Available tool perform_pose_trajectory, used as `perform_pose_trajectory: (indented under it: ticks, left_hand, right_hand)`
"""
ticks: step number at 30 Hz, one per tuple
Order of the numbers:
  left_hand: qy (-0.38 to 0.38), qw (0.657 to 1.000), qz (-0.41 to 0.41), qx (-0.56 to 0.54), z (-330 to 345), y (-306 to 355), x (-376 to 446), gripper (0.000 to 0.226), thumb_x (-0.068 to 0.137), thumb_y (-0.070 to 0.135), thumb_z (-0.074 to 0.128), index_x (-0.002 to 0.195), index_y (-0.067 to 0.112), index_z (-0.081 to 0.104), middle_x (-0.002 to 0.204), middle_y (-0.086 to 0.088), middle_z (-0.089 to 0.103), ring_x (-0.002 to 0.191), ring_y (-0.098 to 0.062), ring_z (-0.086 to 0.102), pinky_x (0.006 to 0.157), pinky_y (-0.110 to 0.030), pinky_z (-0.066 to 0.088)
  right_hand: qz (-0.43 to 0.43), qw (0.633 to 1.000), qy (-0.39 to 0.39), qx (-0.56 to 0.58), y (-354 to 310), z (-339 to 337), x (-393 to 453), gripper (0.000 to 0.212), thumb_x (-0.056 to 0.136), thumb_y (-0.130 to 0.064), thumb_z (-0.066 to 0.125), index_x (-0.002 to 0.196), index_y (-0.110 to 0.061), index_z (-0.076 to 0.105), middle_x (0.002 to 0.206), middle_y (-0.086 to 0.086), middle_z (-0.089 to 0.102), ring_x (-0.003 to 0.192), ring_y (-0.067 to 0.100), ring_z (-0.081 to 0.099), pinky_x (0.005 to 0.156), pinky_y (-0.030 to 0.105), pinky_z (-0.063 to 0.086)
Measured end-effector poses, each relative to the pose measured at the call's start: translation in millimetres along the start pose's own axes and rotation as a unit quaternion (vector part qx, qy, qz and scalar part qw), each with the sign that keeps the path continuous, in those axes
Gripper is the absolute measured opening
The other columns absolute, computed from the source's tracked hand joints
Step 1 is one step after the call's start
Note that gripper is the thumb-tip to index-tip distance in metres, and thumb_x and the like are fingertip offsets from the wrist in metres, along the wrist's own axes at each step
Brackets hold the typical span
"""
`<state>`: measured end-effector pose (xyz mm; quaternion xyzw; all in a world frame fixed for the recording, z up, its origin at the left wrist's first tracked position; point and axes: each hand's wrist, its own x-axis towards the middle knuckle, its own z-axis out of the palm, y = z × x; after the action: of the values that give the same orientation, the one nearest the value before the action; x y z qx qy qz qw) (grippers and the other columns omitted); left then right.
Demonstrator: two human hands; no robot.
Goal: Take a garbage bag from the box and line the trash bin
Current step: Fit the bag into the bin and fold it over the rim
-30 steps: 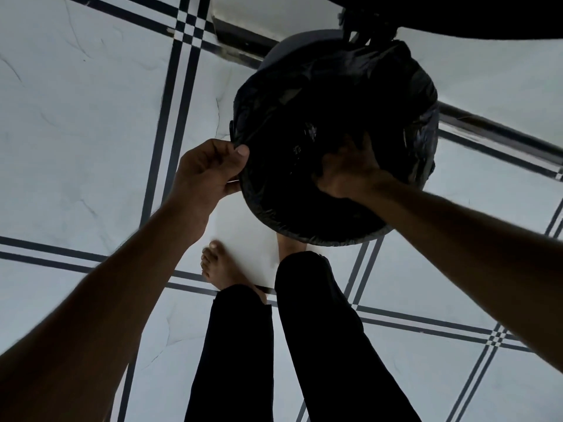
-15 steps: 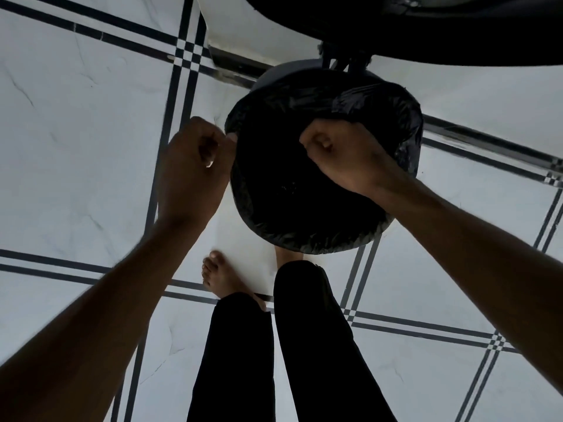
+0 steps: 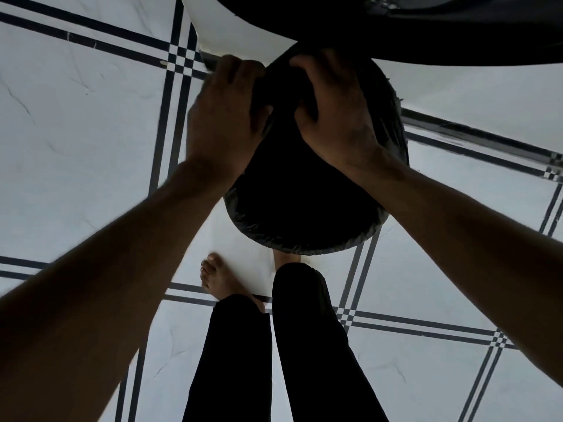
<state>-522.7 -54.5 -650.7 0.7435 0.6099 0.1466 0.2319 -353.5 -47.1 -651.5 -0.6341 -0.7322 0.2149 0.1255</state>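
Both of my hands are at the far rim of the bin, working the bag over it. My left hand has its fingers curled over the rim on the left side, gripping the bag's edge there. My right hand is bunched on a fold of plastic just inside the mouth, thumb and fingers pinching it. The bag already sits in the bin, which stands on the tiled floor just ahead of my bare foot. Along the near rim the plastic looks folded over and snug; I judge the far side is what remains.

To do this part well, I would draw the slack outward and down over the lip with both hands moving apart along the rim, not yanking at one spot. Thin film like this should stretch and may tear if a fingertip digs in, so a broad pinch is safer. I would leave an even cuff all round, so that the bag does not slip in under load. A dark object overhangs the far edge and hides it, so I cannot tell how the fold lies there. The box is not in view.
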Motion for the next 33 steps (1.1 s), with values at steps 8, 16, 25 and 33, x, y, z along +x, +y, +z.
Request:
perform_pose_trajectory:
  ticks: [8, 16, 25, 33]
  left_hand:
    - [0.025, 0.992, -0.081, -0.090, -7.2, -20.4, 19.6, 0.017, 0.086, 0.031, 0.067, 0.097, 0.018, 0.071, 0.099, 0.008, 0.073, 0.088, -0.007, 0.068, 0.082, -0.028, 0.055]
    - [0.018, 0.983, -0.156, -0.097, -4.8, -40.8, 18.8, 0.019, 0.084, 0.006, 0.056, 0.084, 0.021, 0.068, 0.090, 0.016, 0.067, 0.085, 0.001, 0.060, 0.074, -0.003, 0.039]
    - [0.012, 0.995, -0.086, -0.042, -12.9, -30.9, 22.1, 0.019, 0.091, 0.022, 0.060, 0.101, 0.025, 0.076, 0.108, 0.007, 0.073, 0.104, -0.011, 0.067, 0.093, -0.022, 0.048]
    - [0.016, 0.996, -0.077, -0.043, -7.6, -26.5, 28.6, 0.029, 0.087, 0.033, 0.054, 0.100, 0.018, 0.075, 0.108, -0.001, 0.071, 0.098, -0.017, 0.066, 0.083, -0.028, 0.051]
  right_hand:
    - [-0.018, 0.999, 0.007, 0.033, -5.3, 3.5, 9.7, 0.042, 0.076, -0.015, 0.051, 0.116, -0.010, 0.065, 0.117, 0.009, 0.063, 0.110, 0.029, 0.058, 0.093, 0.042, 0.047]
    - [0.045, 0.997, 0.027, -0.048, 27.3, -7.9, -43.6, 0.048, 0.073, -0.013, 0.056, 0.120, -0.015, 0.063, 0.123, 0.005, 0.063, 0.123, 0.028, 0.053, 0.108, 0.040, 0.037]
    - [0.090, 0.992, 0.085, 0.032, 45.7, -20.5, -47.9, 0.053, 0.076, -0.001, 0.050, 0.128, -0.001, 0.058, 0.125, 0.015, 0.062, 0.118, 0.028, 0.058, 0.100, 0.026, 0.045]
    - [0.186, 0.976, 0.048, 0.103, 45.7, -20.9, -28.7, 0.046, 0.082, -0.013, 0.057, 0.128, -0.012, 0.060, 0.127, 0.002, 0.064, 0.118, 0.013, 0.057, 0.092, -0.002, 0.032]
